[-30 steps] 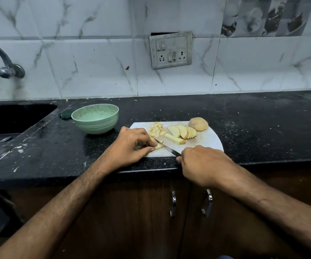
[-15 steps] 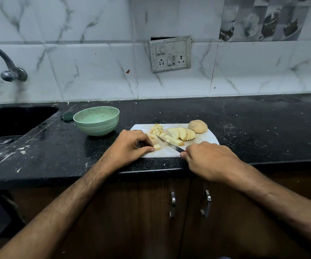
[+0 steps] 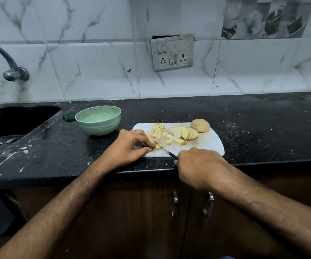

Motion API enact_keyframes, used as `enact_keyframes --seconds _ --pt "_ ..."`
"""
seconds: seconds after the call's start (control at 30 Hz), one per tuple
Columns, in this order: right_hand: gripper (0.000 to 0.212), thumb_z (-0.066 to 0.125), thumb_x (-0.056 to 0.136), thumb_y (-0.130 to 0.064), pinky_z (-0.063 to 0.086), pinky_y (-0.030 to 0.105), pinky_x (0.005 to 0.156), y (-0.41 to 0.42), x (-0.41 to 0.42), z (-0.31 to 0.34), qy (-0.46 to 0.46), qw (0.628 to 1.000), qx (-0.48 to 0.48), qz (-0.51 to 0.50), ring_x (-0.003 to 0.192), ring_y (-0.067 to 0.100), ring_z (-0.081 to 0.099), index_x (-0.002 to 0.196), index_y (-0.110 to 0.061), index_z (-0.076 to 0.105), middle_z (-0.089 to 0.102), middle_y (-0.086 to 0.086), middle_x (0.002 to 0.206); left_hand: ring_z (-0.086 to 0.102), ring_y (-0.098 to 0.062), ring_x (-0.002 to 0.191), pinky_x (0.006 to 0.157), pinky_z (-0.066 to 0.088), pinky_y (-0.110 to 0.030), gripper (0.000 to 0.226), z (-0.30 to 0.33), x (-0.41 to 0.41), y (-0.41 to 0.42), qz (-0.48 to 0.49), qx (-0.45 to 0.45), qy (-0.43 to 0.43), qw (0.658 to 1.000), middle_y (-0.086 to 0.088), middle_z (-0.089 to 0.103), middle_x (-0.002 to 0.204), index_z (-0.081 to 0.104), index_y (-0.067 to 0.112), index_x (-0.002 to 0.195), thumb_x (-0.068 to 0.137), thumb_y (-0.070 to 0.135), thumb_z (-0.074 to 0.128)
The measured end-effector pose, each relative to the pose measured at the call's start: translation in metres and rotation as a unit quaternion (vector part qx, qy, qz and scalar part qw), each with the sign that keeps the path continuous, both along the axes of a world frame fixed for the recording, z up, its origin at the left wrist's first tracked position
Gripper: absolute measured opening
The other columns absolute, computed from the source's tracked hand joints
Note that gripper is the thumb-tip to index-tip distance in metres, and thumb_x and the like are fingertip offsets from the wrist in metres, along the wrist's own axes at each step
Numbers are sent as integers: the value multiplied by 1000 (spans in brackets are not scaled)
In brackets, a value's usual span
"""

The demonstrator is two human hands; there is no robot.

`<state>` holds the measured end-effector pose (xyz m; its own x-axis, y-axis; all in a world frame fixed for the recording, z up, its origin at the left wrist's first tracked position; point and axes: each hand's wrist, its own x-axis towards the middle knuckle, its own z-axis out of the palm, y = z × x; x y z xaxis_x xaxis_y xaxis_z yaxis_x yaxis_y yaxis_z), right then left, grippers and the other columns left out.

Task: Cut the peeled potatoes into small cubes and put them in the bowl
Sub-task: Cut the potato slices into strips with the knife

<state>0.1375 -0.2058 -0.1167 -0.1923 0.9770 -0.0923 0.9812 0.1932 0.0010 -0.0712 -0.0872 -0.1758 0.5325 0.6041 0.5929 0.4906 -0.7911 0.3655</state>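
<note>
Left hand [image 3: 126,146]: fingertips pinch a potato piece [image 3: 157,147] on the board [image 3: 205,144]; right hand [image 3: 199,166]: fist curled round the knife [image 3: 165,149], blade just right of that piece. Beyond the hands on the board: cubes [image 3: 158,130], slices [image 3: 185,133], whole potato [image 3: 200,125]. Bowl [image 3: 98,120]: on the counter [image 3: 263,124], beyond the left hand, beside the board

Black speckled stone counter [image 3: 244,118], dusted with pale crumbs and specks. Directly on it: a white cutting board [image 3: 209,144] near the front edge, a pale green ribbed bowl [image 3: 98,121] just beside the board's left end, and a small dark green object [image 3: 69,116] touching neither, left of the bowl by the sink [image 3: 14,120] set into the counter.
</note>
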Motion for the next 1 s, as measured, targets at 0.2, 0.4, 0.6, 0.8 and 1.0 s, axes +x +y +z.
enact_keyframes --seconds 0.2,0.4,0.6,0.8,1.0 --pt "26 38 104 -37 45 37 85 17 12 3 57 995 -69 -37 92 26 53 101 -14 49 60 10 111 68 -4 87 82 50 -17 13 0 0 -2 13 10 5 1000 13 74 89 82 20 95 83 14 83" --pt "36 32 105 -43 36 36 75 9 20 8 16 999 15 -48 87 23 48 108 -16 56 58 6 109 70 -1 81 74 54 -23 13 2 -1 -6 22 16 -3 1000 11 76 86 80 16 94 82 16 85" --pt "31 34 104 -45 41 37 77 9 9 8 20 1000 9 -17 87 22 49 95 -19 49 51 3 98 70 -7 76 69 48 -12 38 3 0 -11 24 -15 -35 999 6 74 78 62 14 111 81 9 84" --pt "24 37 104 -39 46 39 83 12 -2 2 60 997 -46 -23 88 24 50 97 -17 45 43 0 85 70 -6 76 69 44 -8 43 3 1 -10 23 -18 -32 999 8 75 77 56 15 112 80 7 84" --pt "26 36 103 -29 49 41 80 -9 -12 -11 -69 996 62 18 97 28 60 116 -15 54 60 7 110 70 -5 78 71 48 -16 44 4 0 -10 26 -23 -37 999 12 74 76 56 18 111 79 8 84"
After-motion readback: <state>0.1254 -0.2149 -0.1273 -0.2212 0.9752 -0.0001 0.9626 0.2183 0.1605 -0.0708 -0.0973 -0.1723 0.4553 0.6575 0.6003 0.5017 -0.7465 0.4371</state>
